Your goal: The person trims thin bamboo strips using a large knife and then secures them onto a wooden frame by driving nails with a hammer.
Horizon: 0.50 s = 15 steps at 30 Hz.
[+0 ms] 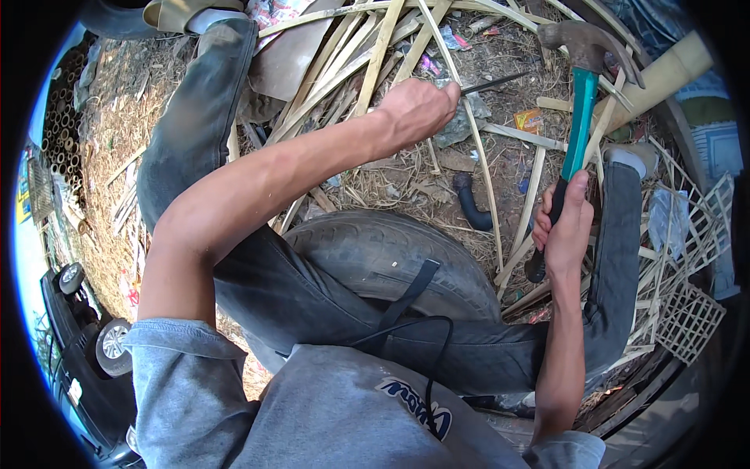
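Head view: toward one o'clock on my feed, the left hand (422, 108) has its grip closed around a dark pointed tool (501, 82), its near end hidden. At three, the right hand (569, 227) wraps its grip around the handle of a claw hammer (579, 117), head toward two. Beyond lies a clear plastic bag (669, 220), contents unreadable; whether the woven lattice (691, 322) past three forms a basket, I cannot tell.

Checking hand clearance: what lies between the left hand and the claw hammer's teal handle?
Head view: a dark pointed blade in the left hand, a thin bamboo strip and, on the straw-strewn ground, an orange wrapper.
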### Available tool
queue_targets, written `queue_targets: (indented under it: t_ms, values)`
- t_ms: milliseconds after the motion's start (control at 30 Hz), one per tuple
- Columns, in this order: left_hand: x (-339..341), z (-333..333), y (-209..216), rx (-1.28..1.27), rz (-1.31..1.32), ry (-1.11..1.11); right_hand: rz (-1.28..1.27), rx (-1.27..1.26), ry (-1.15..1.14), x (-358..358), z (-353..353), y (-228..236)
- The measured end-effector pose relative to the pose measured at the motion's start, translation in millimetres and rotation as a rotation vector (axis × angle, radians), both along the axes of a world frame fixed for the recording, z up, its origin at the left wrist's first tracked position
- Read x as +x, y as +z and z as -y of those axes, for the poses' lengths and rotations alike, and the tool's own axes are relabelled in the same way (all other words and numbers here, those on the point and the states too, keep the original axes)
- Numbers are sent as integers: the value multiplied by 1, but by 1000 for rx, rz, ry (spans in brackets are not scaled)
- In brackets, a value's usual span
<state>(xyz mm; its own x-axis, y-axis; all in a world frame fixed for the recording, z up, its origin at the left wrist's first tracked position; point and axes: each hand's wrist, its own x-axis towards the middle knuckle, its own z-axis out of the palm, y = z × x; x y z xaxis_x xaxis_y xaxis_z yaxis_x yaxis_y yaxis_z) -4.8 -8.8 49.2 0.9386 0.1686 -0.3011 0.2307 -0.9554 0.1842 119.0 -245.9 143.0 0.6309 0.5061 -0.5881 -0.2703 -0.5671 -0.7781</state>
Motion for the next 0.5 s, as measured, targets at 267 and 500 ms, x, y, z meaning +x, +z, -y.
queue_targets:
  t_ms: [267, 500]
  values:
    - [2, 7, 1, -38, 51, 42, -11, 148, 50, -26, -17, 10]
    - [7, 19, -14, -61, 18, 70, -100, -251, 77, -32, -11, 6]
